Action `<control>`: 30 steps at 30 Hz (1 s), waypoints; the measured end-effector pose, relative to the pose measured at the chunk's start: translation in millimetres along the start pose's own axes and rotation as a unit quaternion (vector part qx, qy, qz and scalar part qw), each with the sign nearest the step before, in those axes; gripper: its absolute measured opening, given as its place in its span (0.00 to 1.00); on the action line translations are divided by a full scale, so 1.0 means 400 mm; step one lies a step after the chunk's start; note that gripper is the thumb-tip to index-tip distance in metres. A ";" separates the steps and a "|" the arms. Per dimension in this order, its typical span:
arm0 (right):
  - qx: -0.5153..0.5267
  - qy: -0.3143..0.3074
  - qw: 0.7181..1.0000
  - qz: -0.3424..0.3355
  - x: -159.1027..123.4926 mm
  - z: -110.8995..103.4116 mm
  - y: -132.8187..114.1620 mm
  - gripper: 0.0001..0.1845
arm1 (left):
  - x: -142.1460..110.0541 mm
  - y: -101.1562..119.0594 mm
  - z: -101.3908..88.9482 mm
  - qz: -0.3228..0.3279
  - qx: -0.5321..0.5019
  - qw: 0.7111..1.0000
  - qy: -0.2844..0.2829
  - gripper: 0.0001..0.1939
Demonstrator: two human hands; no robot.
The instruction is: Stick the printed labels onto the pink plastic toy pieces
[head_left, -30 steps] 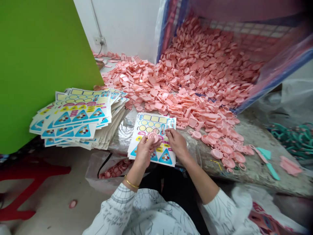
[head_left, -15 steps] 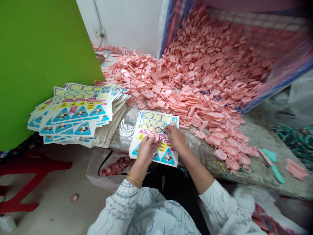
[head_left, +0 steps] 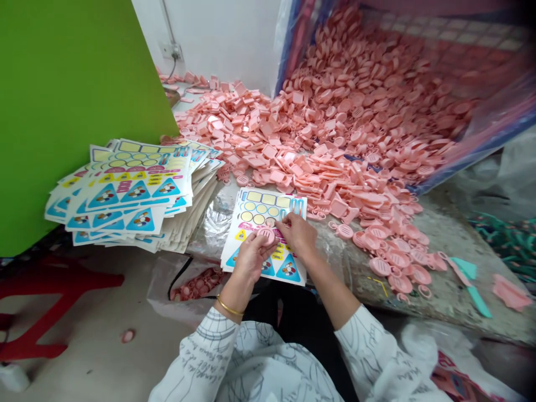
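We wear a white blouse (head_left: pixel 247 363) printed with thin dark sketched lines and script. A gold bangle (head_left: pixel 229 306) circles our left wrist (head_left: pixel 237 287), and our trousers (head_left: pixel 305 340) are dark.

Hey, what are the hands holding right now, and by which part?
The left hand pinches a round pink plastic disc by its rim with its fingertips. Whether the right hand holds anything at the sticker sheet cannot be told.

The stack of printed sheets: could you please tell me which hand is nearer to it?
The left hand is nearer, just right of the stack of printed sheets; the right hand sits farther right.
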State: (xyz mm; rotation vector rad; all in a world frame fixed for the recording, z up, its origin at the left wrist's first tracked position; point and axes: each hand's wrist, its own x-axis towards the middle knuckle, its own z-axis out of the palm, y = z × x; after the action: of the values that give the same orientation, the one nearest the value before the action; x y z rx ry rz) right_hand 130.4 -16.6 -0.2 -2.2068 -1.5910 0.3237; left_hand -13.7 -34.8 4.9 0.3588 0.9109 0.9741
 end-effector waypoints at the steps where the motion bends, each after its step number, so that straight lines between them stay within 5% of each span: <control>1: 0.010 0.002 1.000 0.015 0.003 0.003 -0.003 0.15 | 0.000 -0.001 0.000 0.005 -0.002 1.000 -0.004 0.10; 8: 0.154 0.007 0.986 0.061 0.035 -0.020 -0.008 0.19 | 0.000 -0.005 0.000 0.006 -0.001 1.000 0.014 0.11; 14: 0.352 0.067 0.934 0.014 0.042 -0.073 0.014 0.22 | -0.013 -0.011 -0.002 0.056 -0.037 0.997 -0.024 0.17; 20: 0.291 0.002 0.955 -0.054 -0.072 -0.127 0.009 0.20 | -0.051 -0.004 -0.002 0.056 -0.118 0.986 -0.104 0.16; 30: 0.204 -0.052 0.975 -0.078 -0.133 -0.136 -0.018 0.19 | -0.090 -0.013 -0.005 0.017 -0.170 0.980 -0.098 0.10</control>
State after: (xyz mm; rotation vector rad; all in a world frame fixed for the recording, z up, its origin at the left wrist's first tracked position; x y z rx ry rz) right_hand 129.3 -74.8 49.2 -1.7693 -1.5733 0.6623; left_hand -21.2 -67.8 18.1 0.1750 0.5471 1.0849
